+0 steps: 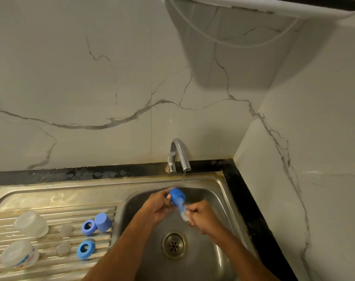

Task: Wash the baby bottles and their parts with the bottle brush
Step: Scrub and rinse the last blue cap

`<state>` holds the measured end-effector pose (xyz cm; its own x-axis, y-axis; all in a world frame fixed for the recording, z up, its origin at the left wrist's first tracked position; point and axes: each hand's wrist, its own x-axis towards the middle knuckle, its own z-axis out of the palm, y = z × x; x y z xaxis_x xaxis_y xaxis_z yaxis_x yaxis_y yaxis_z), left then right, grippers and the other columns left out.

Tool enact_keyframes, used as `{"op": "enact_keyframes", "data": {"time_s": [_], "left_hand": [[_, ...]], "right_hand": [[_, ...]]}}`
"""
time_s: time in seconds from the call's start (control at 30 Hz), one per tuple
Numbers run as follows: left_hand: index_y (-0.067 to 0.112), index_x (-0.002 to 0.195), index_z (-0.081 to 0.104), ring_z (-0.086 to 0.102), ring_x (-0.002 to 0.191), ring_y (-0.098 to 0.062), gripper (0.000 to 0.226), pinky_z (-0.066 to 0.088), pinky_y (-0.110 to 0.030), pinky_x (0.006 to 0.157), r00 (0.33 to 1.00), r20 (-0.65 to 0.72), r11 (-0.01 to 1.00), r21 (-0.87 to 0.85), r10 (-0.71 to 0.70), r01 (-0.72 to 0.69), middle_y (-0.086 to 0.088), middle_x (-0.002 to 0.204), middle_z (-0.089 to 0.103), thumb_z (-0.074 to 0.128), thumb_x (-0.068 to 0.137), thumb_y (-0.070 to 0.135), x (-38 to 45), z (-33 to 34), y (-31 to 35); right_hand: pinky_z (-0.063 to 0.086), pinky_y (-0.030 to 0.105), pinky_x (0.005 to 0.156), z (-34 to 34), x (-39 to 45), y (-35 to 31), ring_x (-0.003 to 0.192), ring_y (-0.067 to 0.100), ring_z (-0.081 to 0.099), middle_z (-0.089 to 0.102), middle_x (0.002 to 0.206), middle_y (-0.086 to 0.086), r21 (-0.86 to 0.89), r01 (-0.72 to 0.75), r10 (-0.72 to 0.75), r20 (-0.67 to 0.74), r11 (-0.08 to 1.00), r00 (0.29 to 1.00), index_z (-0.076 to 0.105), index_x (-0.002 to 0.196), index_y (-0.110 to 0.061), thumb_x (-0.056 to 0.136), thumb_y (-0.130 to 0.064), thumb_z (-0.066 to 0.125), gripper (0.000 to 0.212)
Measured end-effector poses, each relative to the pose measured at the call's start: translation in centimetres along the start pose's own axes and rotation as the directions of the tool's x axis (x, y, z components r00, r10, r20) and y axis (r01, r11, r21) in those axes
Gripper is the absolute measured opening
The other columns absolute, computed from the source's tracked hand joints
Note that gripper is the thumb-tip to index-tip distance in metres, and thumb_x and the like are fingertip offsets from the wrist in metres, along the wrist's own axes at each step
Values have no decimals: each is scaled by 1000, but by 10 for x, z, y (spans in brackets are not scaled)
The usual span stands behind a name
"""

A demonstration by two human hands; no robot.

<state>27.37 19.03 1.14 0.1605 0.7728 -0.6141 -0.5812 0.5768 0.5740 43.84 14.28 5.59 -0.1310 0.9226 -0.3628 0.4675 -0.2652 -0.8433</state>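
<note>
Stainless-steel sink unit point(56, 191) seen from above, with a ribbed drainboard on the left and a basin on the right. Near the front-left corner of the drainboard lies a clear plastic baby bottle with a printed label point(19, 255); a second clear plastic baby bottle point(31, 224) lies beyond it, closer to the drainboard's left edge than to the basin. Toward the basin side of the drainboard are two translucent silicone teats point(64, 249), one behind the other, then a blue plastic collar ring point(85, 249) and, farther back, a second blue collar ring point(89, 226) touching a blue plastic cap point(103, 222) that lies on its side by the basin's left rim. A round metal drain strainer point(174, 244) sits in the basin floor. Above the basin, the left hand point(159, 205) has its fingers curled round another blue cap point(177, 196), held tilted with its opening toward the right hand point(202, 217). The right hand is closed in a fist round the handle of a bottle brush with white bristles point(182, 211), whose bristle end meets the cap's mouth. At the back rim, a curved chrome faucet point(179, 155) releases a thin stream of water just beyond the cap. Behind rises a marble-patterned wall point(111, 88).
</note>
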Motion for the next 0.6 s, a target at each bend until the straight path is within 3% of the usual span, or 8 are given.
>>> {"op": "enact_keyframes", "data": {"time_s": [0.07,0.1,0.17,0.27,0.47,0.6], "left_hand": [[0,125,57,64,112,-39,26,57,-47,86,1000,10,1000,-3,-8,8,-26,123,61,52,99,4,-3,8,3],[-1,124,56,64,114,-39,27,55,-48,89,1000,13,999,-32,-17,18,-26,123,61,54,99,8,-3,12,3],[-5,128,54,61,117,-38,31,51,-50,96,999,-15,996,-79,-38,37,-27,124,60,52,99,5,-3,14,5],[-7,127,55,60,118,-39,35,52,-52,91,999,-22,988,-150,-34,30,-28,125,59,43,94,-4,2,9,10],[-3,122,54,60,106,-38,29,50,-50,88,996,78,981,-190,-33,48,-26,117,60,44,95,1,-10,12,10],[-3,130,51,59,111,-38,46,50,-50,92,993,121,974,-224,-7,34,-26,121,58,52,85,8,-10,16,13]], "right_hand": [[48,23,56,5,3,-3,53,2,56,68,78,6,-54,10,-12,-34,999,999,74,99,-8,98,-8,55,19],[46,22,50,8,2,-5,49,1,54,66,72,2,-25,-17,16,-40,1000,999,74,100,-9,98,-10,54,20],[30,19,38,11,-5,-9,40,2,42,57,62,-1,127,-115,114,16,985,993,73,102,-12,99,-11,52,21],[19,20,38,4,-9,-12,42,7,29,48,59,2,346,-216,170,157,913,973,68,108,-6,100,-10,49,21],[16,19,38,2,-8,-18,45,8,25,44,60,2,446,-276,185,238,851,954,66,108,-5,100,-6,47,21],[19,18,37,-7,1,-14,46,8,25,44,61,2,526,-288,177,251,800,952,63,111,-5,101,-8,45,21]]}}
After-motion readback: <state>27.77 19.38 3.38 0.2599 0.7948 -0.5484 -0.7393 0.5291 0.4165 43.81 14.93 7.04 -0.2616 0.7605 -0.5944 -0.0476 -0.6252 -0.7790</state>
